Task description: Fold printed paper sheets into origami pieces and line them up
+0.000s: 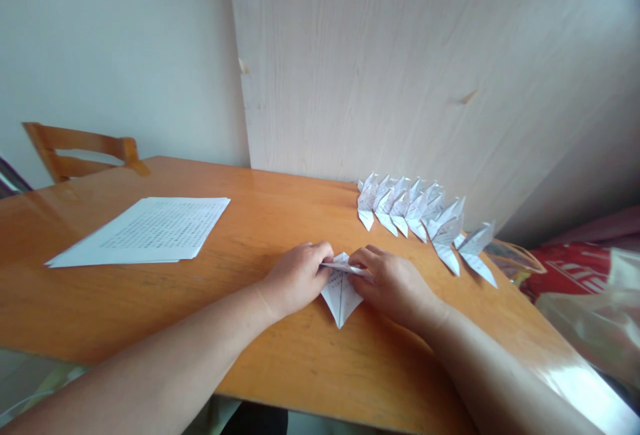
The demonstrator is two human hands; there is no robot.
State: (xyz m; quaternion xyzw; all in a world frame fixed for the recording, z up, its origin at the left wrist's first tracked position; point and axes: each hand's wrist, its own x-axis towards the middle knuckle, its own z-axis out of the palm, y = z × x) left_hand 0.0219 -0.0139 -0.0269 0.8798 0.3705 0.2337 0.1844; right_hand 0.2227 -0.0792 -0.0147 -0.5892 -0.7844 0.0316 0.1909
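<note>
A folded sheet of printed paper (341, 302) lies on the table in front of me, its pointed end toward me and a crease down its middle. My left hand (300, 276) pinches its left edge between thumb and fingers. On the opposite side my right hand (390, 282) grips the right edge, fingers curled over a raised flap. Parts of the paper are hidden under both hands. Beyond my right hand stand several folded paper pieces (400, 205) in a row, with pointed upright tips.
A stack of printed sheets (165, 228) lies at the left of the wooden table (270, 205). Behind it is a wooden chair (85, 142). A pale board (400, 68) leans at the back. Red and clear plastic bags (570, 268) sit beyond the right edge.
</note>
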